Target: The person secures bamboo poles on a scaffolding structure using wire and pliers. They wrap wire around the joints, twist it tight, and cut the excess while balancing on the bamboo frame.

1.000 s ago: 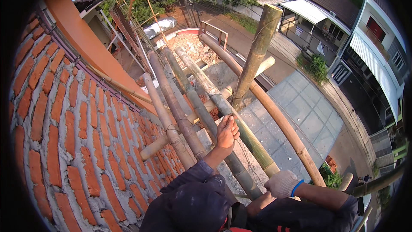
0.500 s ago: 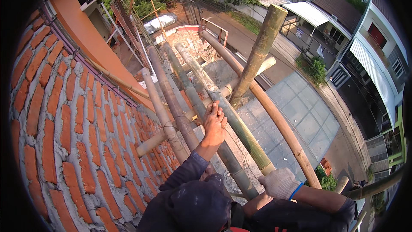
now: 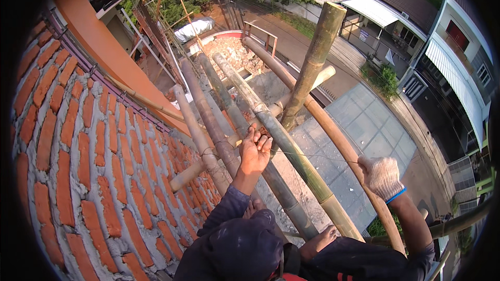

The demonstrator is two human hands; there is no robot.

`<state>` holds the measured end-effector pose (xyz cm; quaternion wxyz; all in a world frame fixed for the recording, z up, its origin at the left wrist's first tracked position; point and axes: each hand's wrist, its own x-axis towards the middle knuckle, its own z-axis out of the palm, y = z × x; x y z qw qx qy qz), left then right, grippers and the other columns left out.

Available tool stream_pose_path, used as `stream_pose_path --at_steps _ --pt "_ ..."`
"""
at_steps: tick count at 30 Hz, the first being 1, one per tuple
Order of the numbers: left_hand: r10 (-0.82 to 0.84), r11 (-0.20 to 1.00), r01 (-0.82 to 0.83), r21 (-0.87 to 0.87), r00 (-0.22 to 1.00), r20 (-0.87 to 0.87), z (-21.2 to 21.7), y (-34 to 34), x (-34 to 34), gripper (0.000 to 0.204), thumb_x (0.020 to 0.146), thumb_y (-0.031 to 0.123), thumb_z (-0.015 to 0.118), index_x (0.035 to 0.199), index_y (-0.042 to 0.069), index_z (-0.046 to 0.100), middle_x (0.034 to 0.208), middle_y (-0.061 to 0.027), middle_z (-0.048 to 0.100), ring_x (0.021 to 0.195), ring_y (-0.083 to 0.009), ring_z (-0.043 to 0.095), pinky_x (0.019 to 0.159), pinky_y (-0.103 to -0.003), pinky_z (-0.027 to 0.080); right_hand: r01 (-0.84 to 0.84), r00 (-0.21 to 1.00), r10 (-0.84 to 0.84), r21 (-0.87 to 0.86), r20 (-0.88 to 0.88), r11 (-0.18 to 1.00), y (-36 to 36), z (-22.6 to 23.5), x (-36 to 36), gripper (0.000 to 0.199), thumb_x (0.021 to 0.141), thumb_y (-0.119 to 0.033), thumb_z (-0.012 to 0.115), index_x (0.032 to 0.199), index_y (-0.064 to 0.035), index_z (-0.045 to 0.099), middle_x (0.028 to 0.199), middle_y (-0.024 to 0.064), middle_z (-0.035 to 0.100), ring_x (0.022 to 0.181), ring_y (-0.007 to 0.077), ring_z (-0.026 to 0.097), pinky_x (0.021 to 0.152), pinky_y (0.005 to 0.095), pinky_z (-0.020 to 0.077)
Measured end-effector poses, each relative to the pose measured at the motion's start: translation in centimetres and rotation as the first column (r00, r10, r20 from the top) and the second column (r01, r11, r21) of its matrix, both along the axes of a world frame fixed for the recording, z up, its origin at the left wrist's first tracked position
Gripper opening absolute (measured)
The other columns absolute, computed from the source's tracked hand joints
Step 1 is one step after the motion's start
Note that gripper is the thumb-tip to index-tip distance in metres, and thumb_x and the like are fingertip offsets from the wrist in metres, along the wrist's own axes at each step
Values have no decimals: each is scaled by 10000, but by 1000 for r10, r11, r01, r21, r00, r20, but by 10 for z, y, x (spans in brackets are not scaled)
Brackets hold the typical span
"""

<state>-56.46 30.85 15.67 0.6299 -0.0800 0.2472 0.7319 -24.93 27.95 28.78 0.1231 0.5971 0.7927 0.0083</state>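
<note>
Just then, a thin wire (image 3: 323, 156) spanned the gap between two hands.

The gloved right hand (image 3: 382, 177) had swung outward from the lower part of the green bamboo pole (image 3: 308, 173) to a spot over the curved brown pole (image 3: 344, 151), its fingers closed on the wire. The bare left hand (image 3: 255, 151) had dropped slightly away from the upright bamboo post (image 3: 316, 57), palm turned up and fingers curled; I couldn't tell whether it gripped the wire. From there the wire ran rightward, nearly straight, across the green pole to the glove. To my eye, that outward pull had drawn a workable length clear of the poles. The brick wall (image 3: 104, 177) rose at the person's left.
</note>
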Motion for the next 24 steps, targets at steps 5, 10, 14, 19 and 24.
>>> stream_pose_path --at_steps 5,10,14,19,24 --pt "119 991 -128 -34 973 -198 -29 4 -2 245 1090 286 497 1217 91 574 700 46 426 513 -97 318 414 -284 261 -687 713 447 -410 -540 600 -67 5 -39 128 859 -231 669 954 -146 684 678 135 656 672 323 713 623 471 566" --pt "52 994 -35 102 984 -172 -34 -11 16 214 1075 268 535 1189 99 600 695 49 414 511 -76 296 413 -253 224 -360 565 476 317 -674 877 -10 30 25 132 930 -172 705 1035 -93 717 758 103 707 631 274 709 588 327 553" --pt "-7 999 16 36 972 -234 -31 -12 37 192 1070 288 545 1168 132 600 685 56 393 501 -76 276 407 -248 209 34 998 -27 133 -50 991 26 -6 18 170 931 -214 603 959 -76 698 786 188 700 698 335 726 595 472 553" --pt "105 994 -97 46 967 -231 -54 -5 22 202 1072 313 536 1132 130 598 679 50 396 487 -82 296 394 -264 224 -687 722 424 -501 -546 525 -76 -40 -24 149 886 -261 661 914 -135 734 799 108 722 738 330 727 627 441 569" --pt "94 990 -65 125 966 -240 -74 -12 9 223 1063 316 549 1187 135 584 710 35 472 546 -90 360 448 -264 245 -450 422 348 140 -837 882 -18 9 30 145 848 -63 690 987 -103 675 746 91 666 627 333 654 577 377 528"
